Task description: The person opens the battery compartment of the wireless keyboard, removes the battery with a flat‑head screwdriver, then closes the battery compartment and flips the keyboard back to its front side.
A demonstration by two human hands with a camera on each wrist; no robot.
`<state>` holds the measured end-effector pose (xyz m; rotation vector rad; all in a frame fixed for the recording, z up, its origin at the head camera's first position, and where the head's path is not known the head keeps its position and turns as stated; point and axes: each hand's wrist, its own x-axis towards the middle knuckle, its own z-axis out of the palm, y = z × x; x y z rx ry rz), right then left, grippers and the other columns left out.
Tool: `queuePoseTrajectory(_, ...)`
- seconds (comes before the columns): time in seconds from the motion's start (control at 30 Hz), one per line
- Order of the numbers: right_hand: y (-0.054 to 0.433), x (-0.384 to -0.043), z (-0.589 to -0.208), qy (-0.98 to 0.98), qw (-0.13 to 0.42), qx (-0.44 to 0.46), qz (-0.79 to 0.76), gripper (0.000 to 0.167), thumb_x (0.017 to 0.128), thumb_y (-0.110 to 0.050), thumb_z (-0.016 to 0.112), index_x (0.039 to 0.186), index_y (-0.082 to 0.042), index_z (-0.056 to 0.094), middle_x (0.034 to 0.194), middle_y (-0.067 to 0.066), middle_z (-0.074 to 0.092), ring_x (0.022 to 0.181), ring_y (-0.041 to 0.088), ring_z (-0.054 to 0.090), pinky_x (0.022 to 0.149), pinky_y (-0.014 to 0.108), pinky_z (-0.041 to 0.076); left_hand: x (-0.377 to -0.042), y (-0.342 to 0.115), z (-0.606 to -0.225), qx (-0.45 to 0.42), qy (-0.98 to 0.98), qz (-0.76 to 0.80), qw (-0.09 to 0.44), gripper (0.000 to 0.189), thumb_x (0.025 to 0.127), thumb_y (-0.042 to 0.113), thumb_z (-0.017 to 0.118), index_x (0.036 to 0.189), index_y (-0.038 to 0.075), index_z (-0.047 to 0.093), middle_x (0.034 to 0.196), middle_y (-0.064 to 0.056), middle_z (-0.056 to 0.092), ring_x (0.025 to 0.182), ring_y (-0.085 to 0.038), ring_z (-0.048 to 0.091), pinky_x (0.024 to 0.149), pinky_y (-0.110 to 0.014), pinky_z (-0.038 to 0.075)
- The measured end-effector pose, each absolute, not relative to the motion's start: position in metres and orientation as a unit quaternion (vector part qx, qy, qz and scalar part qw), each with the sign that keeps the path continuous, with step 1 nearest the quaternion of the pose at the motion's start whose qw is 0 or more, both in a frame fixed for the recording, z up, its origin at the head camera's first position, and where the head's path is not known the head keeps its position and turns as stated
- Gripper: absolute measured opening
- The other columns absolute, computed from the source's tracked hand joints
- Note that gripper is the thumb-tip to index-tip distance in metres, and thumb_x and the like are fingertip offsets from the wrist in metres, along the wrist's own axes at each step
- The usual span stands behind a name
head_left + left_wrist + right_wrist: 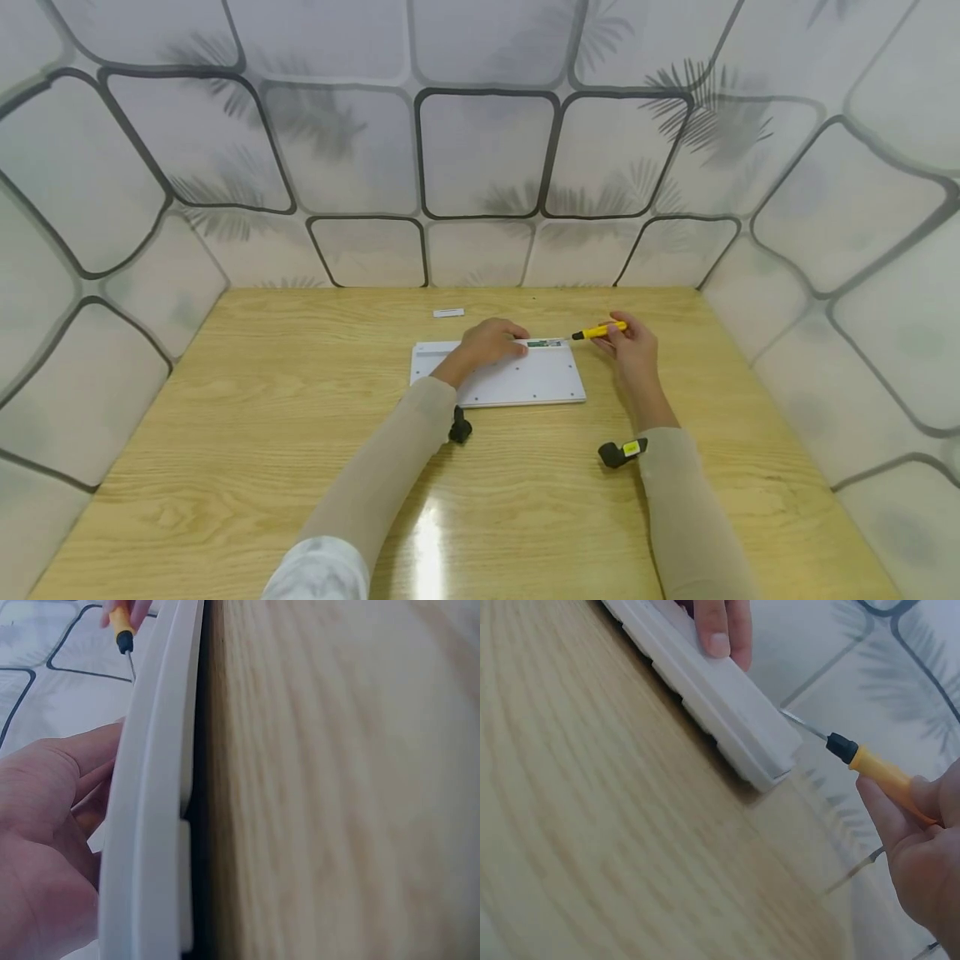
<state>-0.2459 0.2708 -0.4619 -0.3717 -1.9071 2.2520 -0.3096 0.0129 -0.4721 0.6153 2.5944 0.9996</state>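
A white keyboard lies face down on the table, its key side showing beneath in the right wrist view. Along its far edge, a slot bares a green circuit board. My left hand grips that far edge left of the slot, thumb on the back and fingers beyond the edge. A yellow screwdriver with a black collar is held in my right hand, between thumb and fingers. Its thin metal shaft points left, with the tip right by the keyboard's far right end.
Behind the keyboard, a small white strip lies on the wooden table. Patterned walls rise at the table's back and sides. A black camera sits at my left wrist, another camera at my right.
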Motion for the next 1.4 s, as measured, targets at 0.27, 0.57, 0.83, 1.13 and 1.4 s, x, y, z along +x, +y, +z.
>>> queuePoseTrajectory(0.27, 0.274, -0.253, -0.478, -0.573, 0.082, -0.185, 0.794, 0.044, 0.105, -0.005, 0.047, 0.149, 0.001, 0.043, 0.129, 0.016, 0.055, 0.096, 0.014, 0.069, 0.101, 0.035, 0.050, -0.309, 0.014, -0.468, 0.205, 0.907, 0.337, 0.147, 0.035, 0.097, 0.036, 0.067, 0.131, 0.028, 0.068, 0.143, 0.002, 0.060, 0.141, -0.024, 0.046, 0.118, -0.054, 0.028)
queuePoseTrajectory(0.57, 0.273, -0.253, -0.476, -0.535, 0.068, -0.216, 0.814, 0.044, 0.105, -0.002, 0.045, 0.149, 0.000, 0.043, 0.128, 0.014, 0.051, 0.097, 0.015, 0.066, 0.094, 0.028, 0.054, -0.310, 0.011, -0.467, 0.217, 0.901, 0.346, 0.145, 0.035, 0.097, 0.036, 0.067, 0.131, 0.027, 0.068, 0.143, 0.001, 0.060, 0.140, -0.024, 0.047, 0.117, -0.054, 0.030)
queuePoseTrajectory(0.83, 0.271, -0.254, -0.476, -0.526, 0.067, -0.222, 0.818, 0.045, 0.106, -0.002, 0.044, 0.150, 0.001, 0.042, 0.130, 0.013, 0.050, 0.099, 0.015, 0.065, 0.092, 0.027, 0.055, -0.311, 0.010, -0.468, 0.216, 0.900, 0.348, 0.148, 0.036, 0.097, 0.037, 0.067, 0.131, 0.027, 0.068, 0.144, 0.001, 0.060, 0.140, -0.025, 0.047, 0.117, -0.056, 0.030)
queuePoseTrajectory(1.13, 0.271, -0.252, -0.476, -0.536, 0.072, -0.219, 0.812, 0.045, 0.106, -0.003, 0.044, 0.151, 0.000, 0.041, 0.143, 0.018, 0.045, 0.102, 0.015, 0.063, 0.096, 0.029, 0.053, -0.311, 0.010, -0.471, 0.220, 0.899, 0.349, 0.145, 0.036, 0.097, 0.037, 0.067, 0.131, 0.027, 0.068, 0.144, 0.001, 0.059, 0.139, -0.025, 0.048, 0.116, -0.056, 0.031)
queuePoseTrajectory(1.4, 0.277, -0.251, -0.485, -0.578, 0.091, -0.174, 0.792, 0.046, 0.107, -0.006, 0.043, 0.152, 0.000, 0.037, 0.130, 0.014, 0.051, 0.099, 0.012, 0.064, 0.094, 0.025, 0.054, -0.309, 0.012, -0.470, 0.218, 0.900, 0.347, 0.148, 0.036, 0.097, 0.038, 0.067, 0.132, 0.028, 0.068, 0.144, 0.001, 0.059, 0.139, -0.025, 0.048, 0.116, -0.056, 0.032)
